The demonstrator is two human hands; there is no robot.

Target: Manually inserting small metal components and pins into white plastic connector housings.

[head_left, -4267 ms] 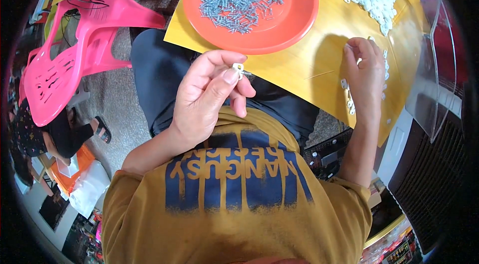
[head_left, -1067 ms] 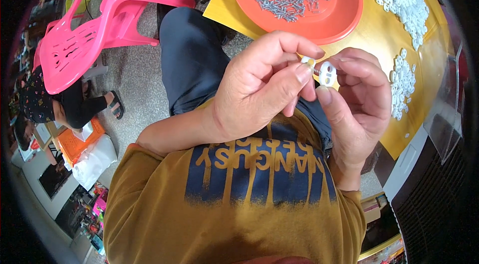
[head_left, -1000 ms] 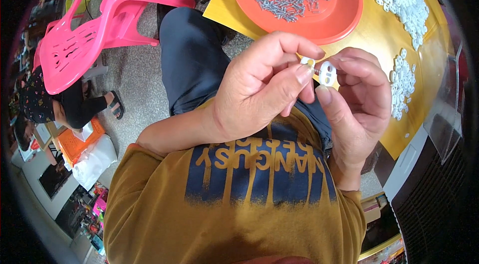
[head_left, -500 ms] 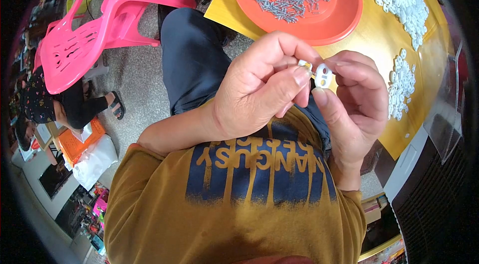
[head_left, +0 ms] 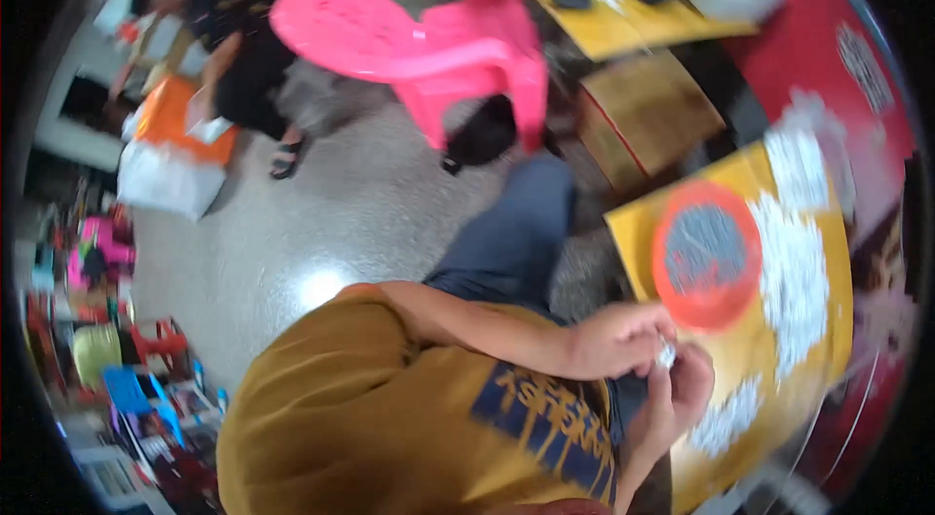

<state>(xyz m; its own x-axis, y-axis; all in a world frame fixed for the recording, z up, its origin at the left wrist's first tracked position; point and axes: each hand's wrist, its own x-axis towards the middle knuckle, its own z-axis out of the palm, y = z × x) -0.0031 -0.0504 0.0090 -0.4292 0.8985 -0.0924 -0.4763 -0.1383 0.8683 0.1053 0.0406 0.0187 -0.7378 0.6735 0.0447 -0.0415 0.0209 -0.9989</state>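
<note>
A small white piece [head_left: 666, 352] between two hands, near the edge of the yellow counter [head_left: 633, 233].
The left hand [head_left: 623, 340]'s grip pinches it; the right hand [head_left: 690, 386] meets it too, but blur hides whether that one pinches. I'd say light, square fingertip pressure suits it best, held close to the orange bowl [head_left: 714, 313] of grey bits [head_left: 706, 244]. Blue block lettering [head_left: 545, 418] marks the brown shirt [head_left: 370, 408], smeared; I can make out no labels.

1. It seems a simple workshop, maybe inside a home.
2. The yellow tabletop [head_left: 631, 231] carries a red bowl [head_left: 709, 309] of small grey parts [head_left: 706, 244] and heaped white pieces [head_left: 794, 272].
3. A pink plastic chair [head_left: 331, 18] and a cardboard box [head_left: 657, 106] stand around.
</note>
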